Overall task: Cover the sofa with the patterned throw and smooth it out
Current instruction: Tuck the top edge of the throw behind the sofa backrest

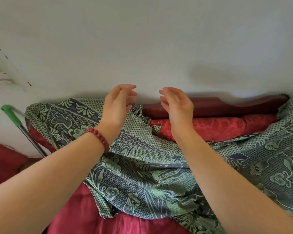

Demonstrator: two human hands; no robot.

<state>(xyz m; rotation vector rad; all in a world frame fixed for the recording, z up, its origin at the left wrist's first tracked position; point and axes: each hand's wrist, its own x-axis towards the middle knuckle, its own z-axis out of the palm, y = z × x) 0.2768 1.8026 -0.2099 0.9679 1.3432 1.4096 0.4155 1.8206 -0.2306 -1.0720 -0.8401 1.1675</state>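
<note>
Both hands, left hand (116, 105) and right hand (177, 107), are being held open and empty above the far sofa (215, 126) back, apparently poised for the throw (142, 166), which is lying rumpled, leaving red cushion exposed.

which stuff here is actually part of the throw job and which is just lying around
Part of the job:
throw, bunched and crooked
sofa, red, backrest partly bare
left hand, open, holding nothing
right hand, open, holding nothing

Just there:
green-handled pole leaning at the wall
bead bracelet on the left wrist
</note>
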